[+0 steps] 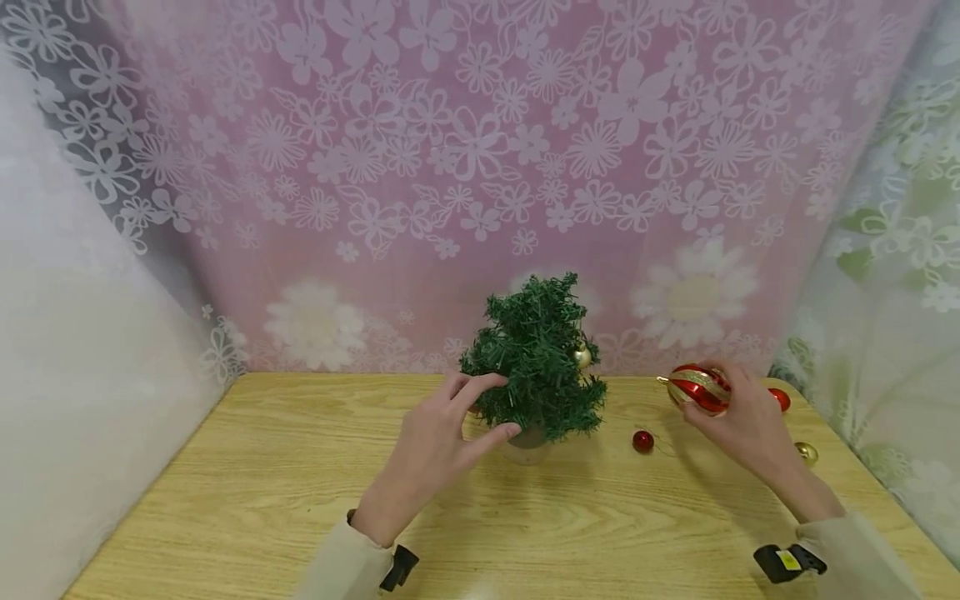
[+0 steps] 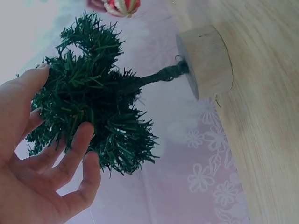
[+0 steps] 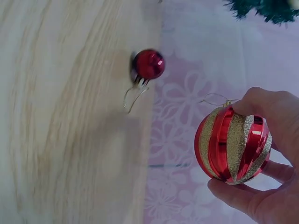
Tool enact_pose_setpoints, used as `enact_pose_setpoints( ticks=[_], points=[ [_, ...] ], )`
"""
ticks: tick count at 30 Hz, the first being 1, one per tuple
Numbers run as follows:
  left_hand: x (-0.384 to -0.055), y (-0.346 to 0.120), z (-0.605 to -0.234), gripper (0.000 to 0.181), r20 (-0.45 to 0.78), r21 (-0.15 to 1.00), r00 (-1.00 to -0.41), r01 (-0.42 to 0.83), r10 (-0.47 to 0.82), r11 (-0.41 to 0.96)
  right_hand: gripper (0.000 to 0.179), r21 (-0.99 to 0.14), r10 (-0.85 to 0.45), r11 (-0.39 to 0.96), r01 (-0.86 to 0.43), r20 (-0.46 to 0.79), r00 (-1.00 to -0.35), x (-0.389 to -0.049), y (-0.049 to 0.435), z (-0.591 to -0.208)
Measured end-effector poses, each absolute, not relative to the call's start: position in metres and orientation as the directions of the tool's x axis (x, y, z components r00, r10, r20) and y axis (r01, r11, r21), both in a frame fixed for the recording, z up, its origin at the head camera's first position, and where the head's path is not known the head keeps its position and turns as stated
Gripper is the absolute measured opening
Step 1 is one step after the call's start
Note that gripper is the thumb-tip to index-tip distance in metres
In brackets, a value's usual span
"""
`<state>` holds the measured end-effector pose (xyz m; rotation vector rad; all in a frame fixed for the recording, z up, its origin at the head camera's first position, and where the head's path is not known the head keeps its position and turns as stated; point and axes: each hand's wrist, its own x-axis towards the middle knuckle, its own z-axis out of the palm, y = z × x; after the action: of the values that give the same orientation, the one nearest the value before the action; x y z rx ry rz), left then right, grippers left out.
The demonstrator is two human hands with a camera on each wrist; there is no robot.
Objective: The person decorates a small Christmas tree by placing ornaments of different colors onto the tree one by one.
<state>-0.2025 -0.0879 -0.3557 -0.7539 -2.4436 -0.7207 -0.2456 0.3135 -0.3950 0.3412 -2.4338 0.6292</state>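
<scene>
A small artificial Christmas tree (image 1: pixel 536 358) stands on the table in a round wooden base (image 2: pixel 208 63). My left hand (image 1: pixel 442 425) cups its left side, thumb and fingers spread wide and touching the needles. The fingertips (image 2: pixel 84 133) overlap the foliage in the left wrist view. My right hand (image 1: pixel 746 417) grips a large red bauble with gold glitter stripes (image 3: pixel 233 147) from its right, with the thumb near the cap. A gold loop sticks out at the cap. On the tree's right side hangs a small gold bauble (image 1: pixel 582 357).
A small red bauble (image 1: pixel 642 442) with a thin gold string lies between the tree and my right hand. Beyond that hand are another red bauble (image 1: pixel 782 399) and a gold bauble (image 1: pixel 806 453). A flowered pink curtain (image 1: pixel 420 208) hangs behind the wooden table (image 1: pixel 247 492).
</scene>
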Motion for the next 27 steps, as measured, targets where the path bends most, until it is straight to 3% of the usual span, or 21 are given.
enact_pose_setpoints(
  ticks=[8, 17, 27],
  points=[
    [-0.198, -0.080, -0.359, 0.055, 0.642, 0.214, -0.648, 0.665, 0.410, 0.716, 0.062, -0.371, -0.088, 0.828, -0.420, 0.654, -0.751, -0.231, 0.301, -0.385],
    [-0.195, -0.080, -0.363, 0.058, 0.704, 0.008, -0.555, 0.630, 0.443, 0.776, 0.070, -0.400, -0.074, 0.767, -0.502, 0.721, -0.688, -0.212, 0.289, -0.371],
    [-0.198, -0.072, -0.369, 0.053, 0.754, -0.003, -0.499, 0.648, 0.427, 0.762, 0.074, -0.431, -0.087, 0.690, -0.581, 0.748, -0.658, -0.190, 0.273, -0.353]
  ],
)
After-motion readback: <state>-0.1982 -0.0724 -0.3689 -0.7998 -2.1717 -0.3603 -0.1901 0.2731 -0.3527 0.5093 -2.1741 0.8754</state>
